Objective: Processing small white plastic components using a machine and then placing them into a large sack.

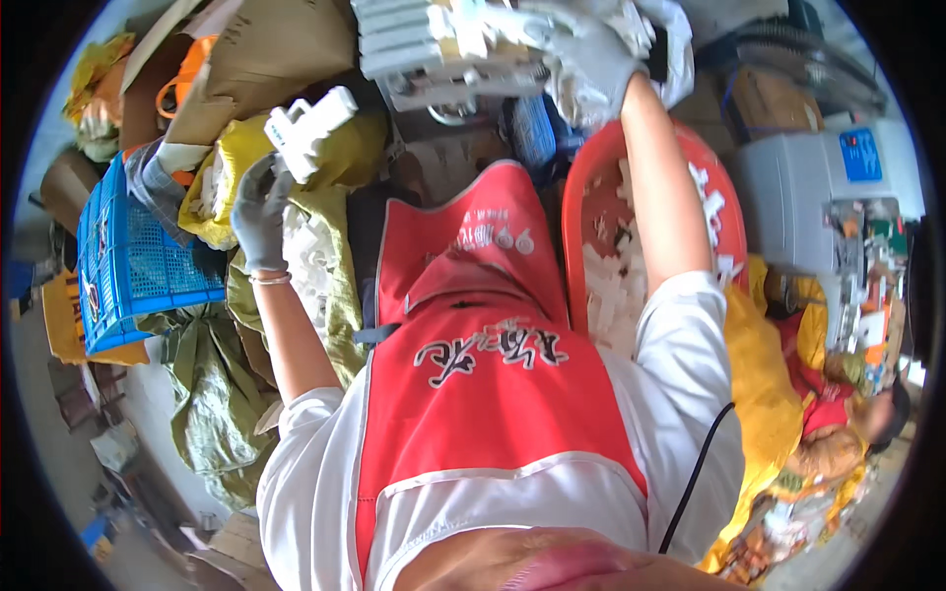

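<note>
My left hand (260, 205), in a grey glove, holds a white plastic part (307, 128) raised over an open yellow-green sack (335, 286) full of white plastic pieces. My right hand (589, 61), also gloved, reaches up and grips a stack of white plastic parts (434, 44) at the top of the view. Under my right forearm sits a red plastic basin (591, 197) with more white pieces inside. My red apron fills the middle of the view.
A blue plastic crate (123, 266) stands at the left beside olive sacks. Brown cardboard (256, 59) lies at the top left. A grey machine with a blue label (818, 192) stands at the right. Another person in yellow and red (838, 414) sits at the lower right.
</note>
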